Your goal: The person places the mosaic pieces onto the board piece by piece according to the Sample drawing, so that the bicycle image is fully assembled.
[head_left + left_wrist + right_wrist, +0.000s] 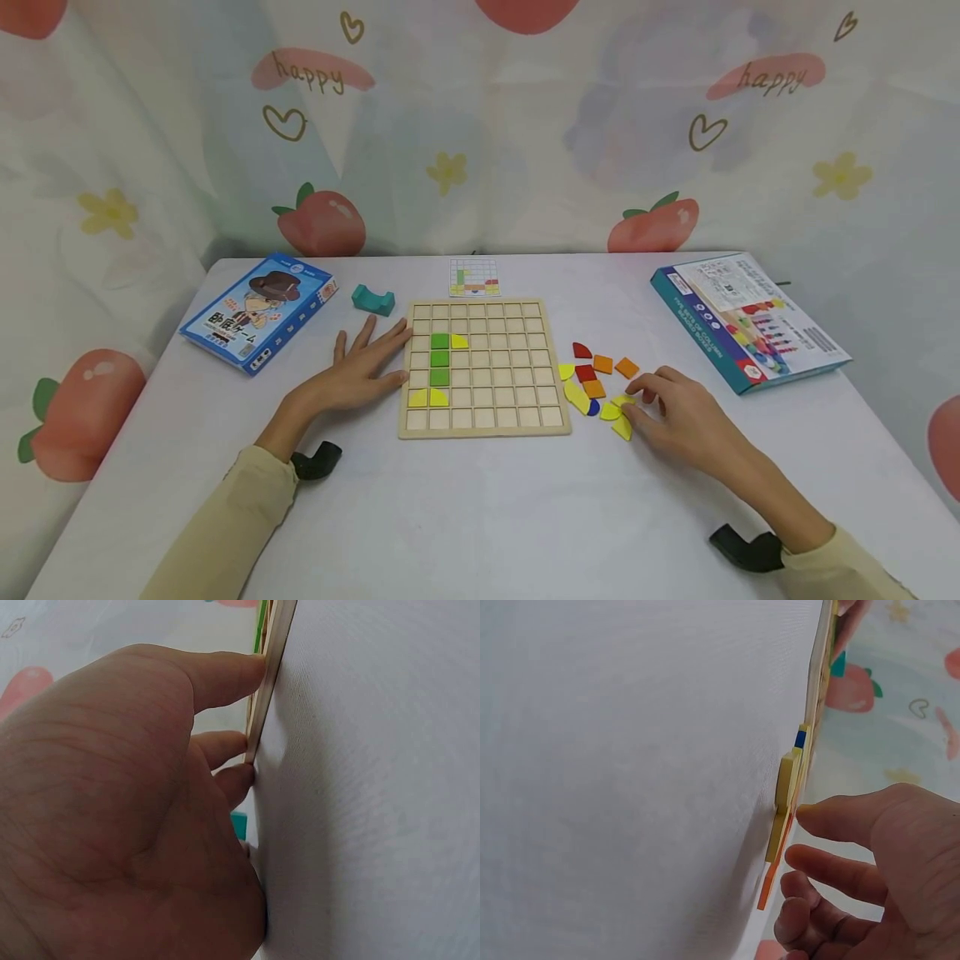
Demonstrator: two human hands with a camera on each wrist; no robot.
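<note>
A square wooden grid board [483,432] lies at the middle of the table. Green squares [439,358] fill cells in one column, with yellow quarter-round pieces [428,397] in a few others. My left hand [352,375] rests at the board's left edge, fingers spread, thumb and fingertips touching the rim in the left wrist view. Right of the board lies a loose group of yellow, orange [602,364], red [585,374] and blue pieces. Over its right side is my right hand [686,417], thumb and forefinger apart beside a yellow piece [622,401], other fingers bent.
A small pattern card [474,277] lies behind the board. A teal holder [372,301] and a blue game box [258,312] are at the left. Another box [750,321] lies at the back right. A printed curtain [525,125] hangs behind the table.
</note>
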